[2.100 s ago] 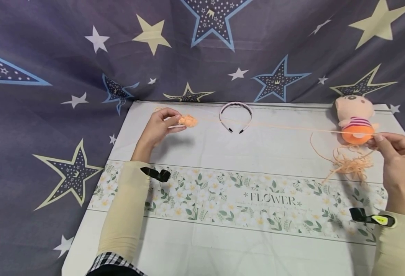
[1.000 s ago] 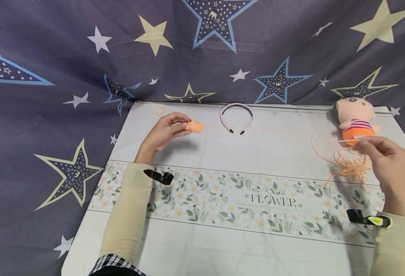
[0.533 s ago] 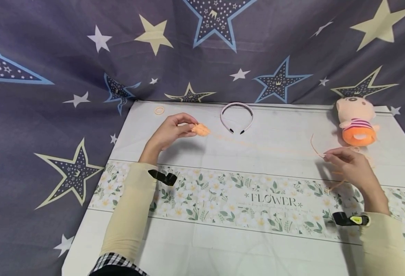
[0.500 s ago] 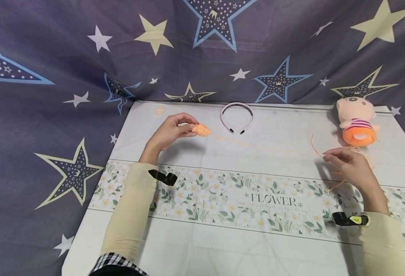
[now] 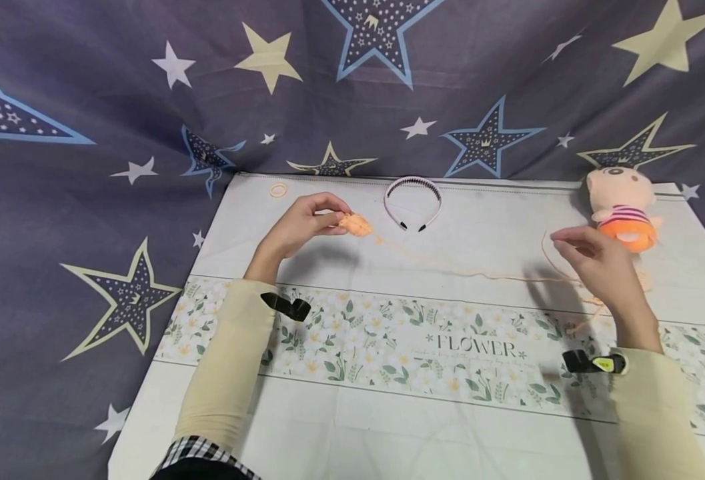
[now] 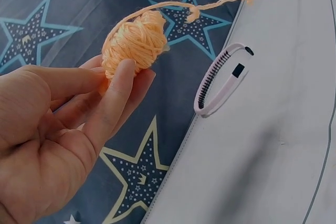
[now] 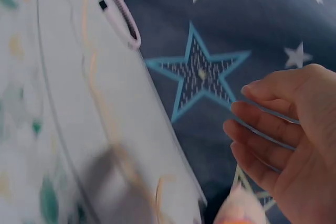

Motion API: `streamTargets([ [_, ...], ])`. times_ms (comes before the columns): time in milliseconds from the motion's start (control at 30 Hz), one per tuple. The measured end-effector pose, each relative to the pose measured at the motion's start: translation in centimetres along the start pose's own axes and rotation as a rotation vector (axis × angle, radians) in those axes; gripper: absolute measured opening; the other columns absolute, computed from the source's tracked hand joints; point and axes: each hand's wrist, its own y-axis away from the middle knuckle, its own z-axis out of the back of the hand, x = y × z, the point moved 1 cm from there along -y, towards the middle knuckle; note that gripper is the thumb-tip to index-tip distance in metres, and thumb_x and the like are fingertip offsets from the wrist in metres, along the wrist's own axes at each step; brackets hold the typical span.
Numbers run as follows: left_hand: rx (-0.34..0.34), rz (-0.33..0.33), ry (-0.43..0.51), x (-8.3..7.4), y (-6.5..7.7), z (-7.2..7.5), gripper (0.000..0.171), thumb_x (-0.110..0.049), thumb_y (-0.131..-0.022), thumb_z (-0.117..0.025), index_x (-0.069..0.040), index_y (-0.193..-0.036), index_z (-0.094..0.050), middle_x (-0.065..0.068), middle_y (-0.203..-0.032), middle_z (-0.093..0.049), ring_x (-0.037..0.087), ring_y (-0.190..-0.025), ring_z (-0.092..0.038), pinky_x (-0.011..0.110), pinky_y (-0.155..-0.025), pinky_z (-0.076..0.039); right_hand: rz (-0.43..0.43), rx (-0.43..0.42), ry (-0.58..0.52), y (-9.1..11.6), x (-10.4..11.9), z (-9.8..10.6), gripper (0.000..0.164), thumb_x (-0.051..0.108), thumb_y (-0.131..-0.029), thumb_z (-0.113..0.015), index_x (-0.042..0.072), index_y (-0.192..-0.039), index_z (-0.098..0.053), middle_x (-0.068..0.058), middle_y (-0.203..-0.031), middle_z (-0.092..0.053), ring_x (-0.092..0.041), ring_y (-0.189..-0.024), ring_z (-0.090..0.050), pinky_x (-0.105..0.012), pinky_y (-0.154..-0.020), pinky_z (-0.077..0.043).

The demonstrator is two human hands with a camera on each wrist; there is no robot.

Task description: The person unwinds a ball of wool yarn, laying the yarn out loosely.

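My left hand [image 5: 300, 227] pinches a small ball of peach-orange yarn [image 6: 135, 45] between thumb and fingers, raised above the table. From the ball a yarn strand [image 5: 490, 276] runs slackly to the right across the tabletop. My right hand [image 5: 604, 270] hovers at the right side with fingers loosely bent; in the right wrist view nothing sits between them. Below and behind that hand lies a loose yarn tangle [image 5: 595, 310], mostly hidden by it. One free strand curls up near the fingertips, and whether it touches them I cannot tell.
A plush toy [image 5: 621, 193] in a striped top and orange bottoms lies at the back right. A pale pink headband [image 5: 387, 202] lies at the back middle, a thin peach ring [image 5: 278, 197] at the back left. A starry curtain [image 5: 352, 120] borders the table [image 5: 388, 420].
My right hand has come left from the far right, let go of the strand and risen. The once taut strand now sags. My left hand, with the yarn ball, has shifted slightly right.
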Motion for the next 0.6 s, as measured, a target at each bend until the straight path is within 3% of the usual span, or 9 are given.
streamTargets([
  [267,0.011,-0.005,-0.003,-0.1,0.0,-0.4,0.018,0.003,-0.094,-0.055,0.009,-0.11,-0.059,0.017,-0.112,-0.059,0.016,-0.088,-0.067,0.03,-0.084,-0.058,0.099,-0.028,-0.132,-1.8,4.0,-3.3,0.021,0.015,-0.092,-0.064,0.003,-0.11,-0.067,0.029,-0.091,-0.06,0.014,-0.085,-0.056,-0.001,-0.076,-0.045],
  [500,0.022,-0.011,-0.012,-0.3,0.1,-0.6,0.017,0.001,-0.094,-0.055,0.007,-0.111,-0.059,0.017,-0.114,-0.059,0.017,-0.089,-0.067,0.03,-0.085,-0.058,0.242,0.022,-0.257,-2.9,7.6,-7.2,0.022,0.004,-0.088,-0.067,-0.001,-0.109,-0.066,-0.014,-0.101,-0.069,0.009,-0.085,-0.059,-0.005,-0.081,-0.048],
  [600,0.023,-0.011,-0.016,-0.4,0.1,-0.8,0.016,0.001,-0.095,-0.055,0.006,-0.11,-0.059,0.016,-0.115,-0.06,0.016,-0.089,-0.067,0.03,-0.085,-0.058,0.286,0.072,-0.275,-2.8,9.5,-9.1,0.023,0.0,-0.087,-0.067,-0.004,-0.109,-0.064,-0.02,-0.1,-0.068,0.004,-0.082,-0.06,-0.007,-0.079,-0.049],
])
